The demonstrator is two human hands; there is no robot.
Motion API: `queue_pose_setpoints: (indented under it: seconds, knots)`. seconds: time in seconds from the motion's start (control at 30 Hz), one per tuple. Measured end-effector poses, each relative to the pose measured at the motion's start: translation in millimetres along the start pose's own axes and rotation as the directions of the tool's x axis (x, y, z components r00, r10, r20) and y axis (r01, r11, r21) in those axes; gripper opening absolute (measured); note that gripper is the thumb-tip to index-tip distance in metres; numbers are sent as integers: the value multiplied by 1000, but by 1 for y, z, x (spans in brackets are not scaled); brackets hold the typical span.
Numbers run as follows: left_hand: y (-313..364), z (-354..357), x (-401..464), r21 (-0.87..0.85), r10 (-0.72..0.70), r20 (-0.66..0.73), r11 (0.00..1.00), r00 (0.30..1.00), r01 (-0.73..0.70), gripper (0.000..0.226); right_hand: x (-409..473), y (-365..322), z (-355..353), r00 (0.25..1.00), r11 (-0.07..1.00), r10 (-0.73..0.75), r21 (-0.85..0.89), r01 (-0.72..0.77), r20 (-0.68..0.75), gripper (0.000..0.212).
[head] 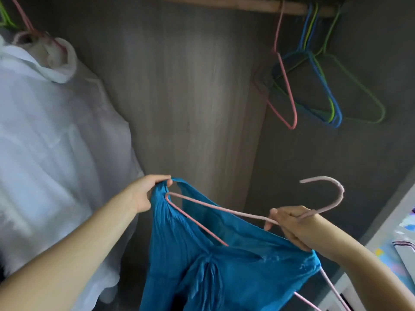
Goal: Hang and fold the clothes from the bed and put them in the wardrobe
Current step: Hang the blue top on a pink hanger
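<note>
A teal blue pleated garment (202, 261) hangs in front of me, partly threaded onto a pink hanger (224, 211). My left hand (146, 190) pinches the garment's upper left corner where the hanger's shoulder pokes through. My right hand (292, 223) grips the hanger's neck just below its hook, and the right side of the cloth drapes under that wrist. The wooden wardrobe rail (247, 5) runs across the top.
A white shirt (49, 142) hangs on a pink hanger at the left of the wardrobe. Several bare pink, blue and green hangers (314, 86) dangle from the rail at the right. The wardrobe's back panel (190, 97) lies between them. A white furniture edge (381, 232) stands at lower right.
</note>
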State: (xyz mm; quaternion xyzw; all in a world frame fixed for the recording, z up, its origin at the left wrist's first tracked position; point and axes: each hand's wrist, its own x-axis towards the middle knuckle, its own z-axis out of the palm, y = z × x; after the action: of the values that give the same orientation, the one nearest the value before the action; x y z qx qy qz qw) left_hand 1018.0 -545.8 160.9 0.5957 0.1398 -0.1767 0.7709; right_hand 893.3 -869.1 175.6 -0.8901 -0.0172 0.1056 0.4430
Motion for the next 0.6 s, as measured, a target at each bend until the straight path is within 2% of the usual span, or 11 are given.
queue_pose_setpoints:
  seconds: [0.1,0.17,0.23,0.3,0.37,0.4,0.47,0.53,0.6]
  knots:
    - [-4,-7,5,31,-2,42,1000,999,1,33,0,-7,-9,996,994,87,-63,-88,-8,44]
    - [-5,-10,8,48,24,102,998,994,-29,40,-1,-14,-13,997,995,80,-54,-80,2,41]
    - [-8,-9,10,39,84,167,995,982,-92,47,0,-25,-11,998,996,17,88,-23,66,36]
    - [-11,-3,9,40,155,255,985,954,-171,38,6,-42,0,987,957,-24,288,-22,157,29]
    - [-15,1,11,111,185,309,967,933,-229,27,21,-59,15,971,926,-70,378,-22,228,24]
    - [-16,0,13,151,198,283,957,938,-248,22,30,-69,22,969,923,-89,385,-7,231,26]
    - [-9,-8,17,226,269,100,932,958,-285,9,52,-91,31,978,906,-123,421,41,168,30]
    - [7,-16,15,303,368,-49,891,929,-337,14,75,-121,33,982,856,-151,511,75,109,29]
    - [26,-20,2,379,463,34,814,886,-440,15,99,-158,37,975,801,-211,584,132,69,28]
